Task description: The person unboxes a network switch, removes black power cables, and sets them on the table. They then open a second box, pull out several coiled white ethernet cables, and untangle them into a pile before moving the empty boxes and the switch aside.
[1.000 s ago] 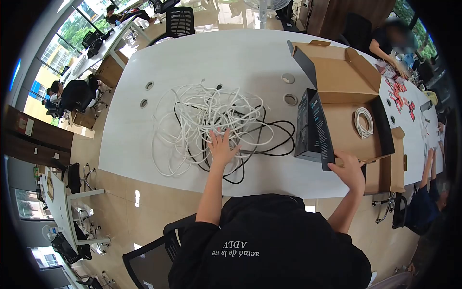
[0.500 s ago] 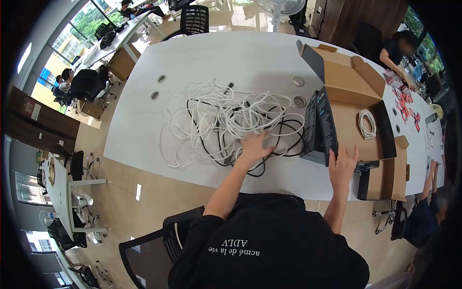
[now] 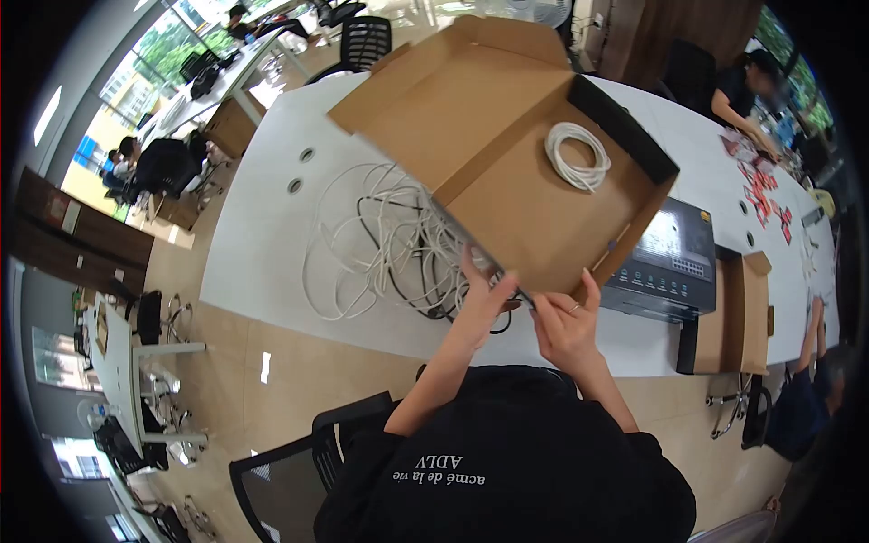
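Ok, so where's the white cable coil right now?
In the head view, right of centre, the white cable coil lies inside the open cardboard box, beyond the right hand.

Across the middle of a table [image 3: 253, 253], an open box [image 3: 561, 217] is overlapping a cable tangle [image 3: 405, 232] to its left and a closed box [image 3: 665, 258] to its right. A coiled cable [image 3: 577, 176] is lying inside it. The left hand [image 3: 484, 303] and right hand [image 3: 568, 333] are meeting at its near edge. Right of the closed box, a second open box [image 3: 742, 312] is resting. Beyond, small packets [image 3: 756, 192] are lying near another person [image 3: 738, 95].
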The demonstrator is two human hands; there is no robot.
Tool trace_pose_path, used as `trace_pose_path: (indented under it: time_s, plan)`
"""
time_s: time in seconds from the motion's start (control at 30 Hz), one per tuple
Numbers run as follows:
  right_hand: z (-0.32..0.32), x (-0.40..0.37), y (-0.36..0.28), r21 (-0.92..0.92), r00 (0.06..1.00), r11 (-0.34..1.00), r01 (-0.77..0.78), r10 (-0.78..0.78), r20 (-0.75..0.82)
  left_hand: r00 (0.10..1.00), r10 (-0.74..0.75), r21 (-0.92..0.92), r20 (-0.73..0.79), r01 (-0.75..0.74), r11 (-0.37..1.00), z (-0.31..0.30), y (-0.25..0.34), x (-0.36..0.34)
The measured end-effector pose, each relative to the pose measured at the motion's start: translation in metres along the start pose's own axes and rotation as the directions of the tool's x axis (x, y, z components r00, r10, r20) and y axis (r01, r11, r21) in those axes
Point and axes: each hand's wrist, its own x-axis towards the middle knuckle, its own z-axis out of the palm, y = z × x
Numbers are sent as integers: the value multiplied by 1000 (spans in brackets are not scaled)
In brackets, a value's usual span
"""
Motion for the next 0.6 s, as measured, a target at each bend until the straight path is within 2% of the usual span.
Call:
trace_pose_path:
  time_s: [0.03,0.07,0.17,0.2,0.27,0.3,0.33,0.37,0.4,0.43,0.47,0.57,0.6]
  plan:
    - [7,1,-4,28,999,999,43,-42,-15,988,36,61,-147,-28,998,7,3,-2]
    - [13,1,-3,23,997,998,56,-57,43,956,226,35,-187,-223,974,6,-3,-2]
    - [31,16,-16,3,990,990,142,-142,-11,932,200,-54,-301,-226,973,-34,-4,-5]
    - [33,19,-17,32,980,980,196,-197,16,859,319,-5,-401,-351,937,-54,-1,0]
    - [44,20,-27,157,994,982,101,-95,-46,712,414,100,-567,-439,893,-111,29,2]
    - [48,18,-30,222,997,974,54,-39,-71,637,402,164,-658,-400,902,-145,52,-2]
    - [49,14,-29,245,999,969,22,-14,-34,561,438,165,-703,-471,867,-175,76,-2]
    - [52,8,-24,251,1000,968,-17,11,24,568,435,149,-699,-479,865,-196,103,-5]
    - [54,-2,-17,255,996,965,-57,38,80,497,432,231,-753,-414,880,-216,125,-10]
    - [56,-12,-10,257,988,961,-99,65,137,424,502,326,-754,-423,845,-253,133,-7]
    - [55,-23,-3,246,980,960,-130,87,176,390,527,349,-755,-442,827,-268,146,-7]
    - [51,-61,12,163,932,954,-251,193,306,166,535,464,-828,-333,821,-350,159,1]
    - [49,-71,15,143,914,950,-279,216,343,130,572,500,-810,-356,790,-382,156,3]
